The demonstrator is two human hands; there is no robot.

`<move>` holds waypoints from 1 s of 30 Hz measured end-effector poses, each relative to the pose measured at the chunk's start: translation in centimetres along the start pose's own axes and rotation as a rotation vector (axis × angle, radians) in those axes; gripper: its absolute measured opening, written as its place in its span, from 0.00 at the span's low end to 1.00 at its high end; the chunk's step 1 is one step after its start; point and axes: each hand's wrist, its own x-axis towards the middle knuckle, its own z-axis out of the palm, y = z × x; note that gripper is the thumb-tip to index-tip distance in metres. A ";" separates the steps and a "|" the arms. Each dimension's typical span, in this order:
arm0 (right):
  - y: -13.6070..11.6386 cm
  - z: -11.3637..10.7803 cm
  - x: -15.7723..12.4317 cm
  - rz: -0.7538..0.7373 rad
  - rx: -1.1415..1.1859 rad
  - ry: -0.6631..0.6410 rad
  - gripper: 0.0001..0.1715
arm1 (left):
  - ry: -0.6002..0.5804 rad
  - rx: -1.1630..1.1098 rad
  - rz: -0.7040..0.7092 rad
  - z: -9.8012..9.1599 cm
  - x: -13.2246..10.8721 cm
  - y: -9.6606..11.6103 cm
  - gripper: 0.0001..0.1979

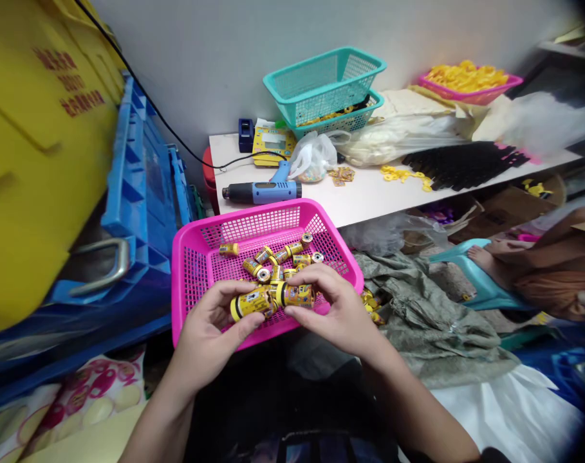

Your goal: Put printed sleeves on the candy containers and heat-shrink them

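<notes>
At lower centre, the left hand's (208, 331) fingers wrap the left roll (250, 302) and the right hand's (340, 312) grip the right roll (298, 294), end to end, low over the basket (195, 283) so a slip would likely land among the loose rolls (253, 267).

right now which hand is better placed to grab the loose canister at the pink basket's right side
Right, probably: the right hand sits just below that loose canister in the pink basket; the left hand is farther across. Both hold a yellow canister each.
</notes>
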 end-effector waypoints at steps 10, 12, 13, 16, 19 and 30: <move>1.3 0.2 1.2 -0.063 -0.137 -0.009 0.14 | -0.103 0.080 -0.186 -1.4 0.6 -1.0 0.20; 2.0 0.0 3.0 -0.079 -0.206 -0.039 0.15 | -0.043 0.122 -0.166 -2.3 1.1 -1.3 0.19; 2.2 0.0 4.0 -0.085 -0.248 -0.058 0.15 | -0.018 0.135 -0.164 -2.8 1.2 -1.4 0.20; 2.1 0.0 7.2 -0.109 -0.328 -0.141 0.13 | -0.011 0.117 -0.167 -3.8 1.4 -1.3 0.20; 1.0 -0.4 8.8 -0.108 -0.247 -0.171 0.13 | -0.075 0.038 -0.140 -4.0 1.1 -1.1 0.17; 10.9 -12.1 -6.1 0.673 -0.422 0.493 0.18 | -0.247 0.912 -0.029 -6.0 5.1 -3.7 0.19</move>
